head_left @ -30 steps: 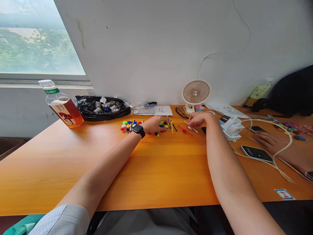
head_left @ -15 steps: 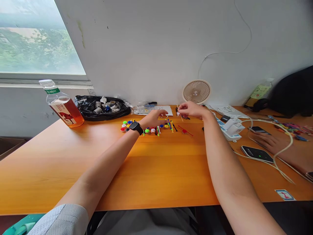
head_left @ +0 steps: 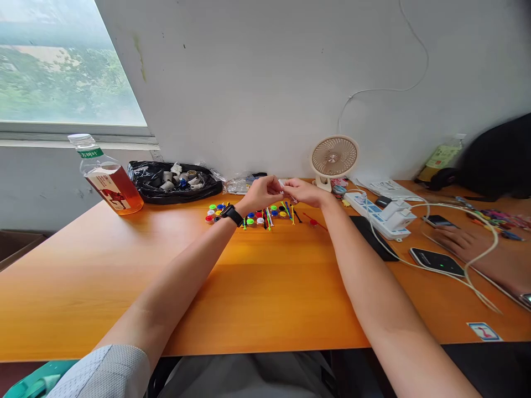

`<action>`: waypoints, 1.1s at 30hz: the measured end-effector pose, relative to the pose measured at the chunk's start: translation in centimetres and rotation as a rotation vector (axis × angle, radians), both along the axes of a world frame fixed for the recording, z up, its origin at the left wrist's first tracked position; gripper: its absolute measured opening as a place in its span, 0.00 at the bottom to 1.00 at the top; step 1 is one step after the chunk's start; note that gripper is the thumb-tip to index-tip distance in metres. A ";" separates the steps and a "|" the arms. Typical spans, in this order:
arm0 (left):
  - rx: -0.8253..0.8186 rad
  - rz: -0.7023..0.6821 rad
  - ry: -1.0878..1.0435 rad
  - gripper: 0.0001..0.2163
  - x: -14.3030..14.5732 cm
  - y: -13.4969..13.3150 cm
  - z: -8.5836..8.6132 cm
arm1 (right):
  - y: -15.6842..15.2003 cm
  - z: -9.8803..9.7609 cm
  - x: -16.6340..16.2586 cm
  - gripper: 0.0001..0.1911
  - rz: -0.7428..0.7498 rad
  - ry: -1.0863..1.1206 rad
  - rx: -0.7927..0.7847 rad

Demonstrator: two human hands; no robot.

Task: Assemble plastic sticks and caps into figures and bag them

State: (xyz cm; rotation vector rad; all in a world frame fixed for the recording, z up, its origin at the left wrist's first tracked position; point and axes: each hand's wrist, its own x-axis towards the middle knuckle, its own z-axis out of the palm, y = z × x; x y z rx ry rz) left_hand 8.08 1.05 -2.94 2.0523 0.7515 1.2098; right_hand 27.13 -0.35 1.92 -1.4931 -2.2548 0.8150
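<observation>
Toward the far side of the table, my left hand (head_left: 262, 193) and my right hand (head_left: 307, 192) meet at the fingertips. Both pinch a small white plastic piece (head_left: 282, 187), mostly hidden by the fingers. Below them lie several coloured round caps (head_left: 251, 221) in green, blue, red, white and yellow. Thin coloured sticks (head_left: 269, 218) lie among and beside the caps. To the right, a red stick with a round red piece (head_left: 313, 222) rests on the wood. A black watch (head_left: 232, 214) on my left wrist covers part of the caps.
A bottle of amber drink (head_left: 116, 188) stands left, beside a black plastic bag (head_left: 174, 193) holding grey pieces. Against the wall is a small fan (head_left: 334, 157). Rightward are a power strip (head_left: 384, 218), looping white cables, a phone (head_left: 437, 261) and another person's hand (head_left: 458, 240).
My right hand has moved left with the white piece, and my left hand has closed on it too. The dark flat object by the power strip has come into view.
</observation>
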 end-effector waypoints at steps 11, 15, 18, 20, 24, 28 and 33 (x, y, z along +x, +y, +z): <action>-0.031 -0.148 0.595 0.08 0.6 -1.8 0.1 | 2.8 -2.5 1.6 0.04 -0.109 -0.469 -0.071; -0.064 -0.169 0.623 0.07 0.9 -2.4 0.0 | 2.8 -2.4 1.4 0.11 -0.017 -0.468 -0.047; -0.057 -0.201 0.636 0.07 0.6 -2.4 0.1 | 2.7 -2.5 1.2 0.11 0.072 -0.441 -0.068; -0.109 -0.185 0.673 0.08 0.3 -2.3 0.2 | 2.6 -2.8 1.0 0.12 0.094 -0.431 -0.077; -0.147 -0.149 0.708 0.09 -0.2 -1.7 -0.1 | 2.5 -2.9 1.0 0.11 0.097 -0.431 -0.078; -0.010 -0.129 0.711 0.16 -0.4 -0.7 -0.7 | 2.4 -1.9 1.3 0.11 0.081 -0.438 -0.054; 0.099 -0.102 0.662 0.16 -0.8 0.1 -1.1 | 2.1 0.0 3.7 0.15 -0.024 -0.516 -0.059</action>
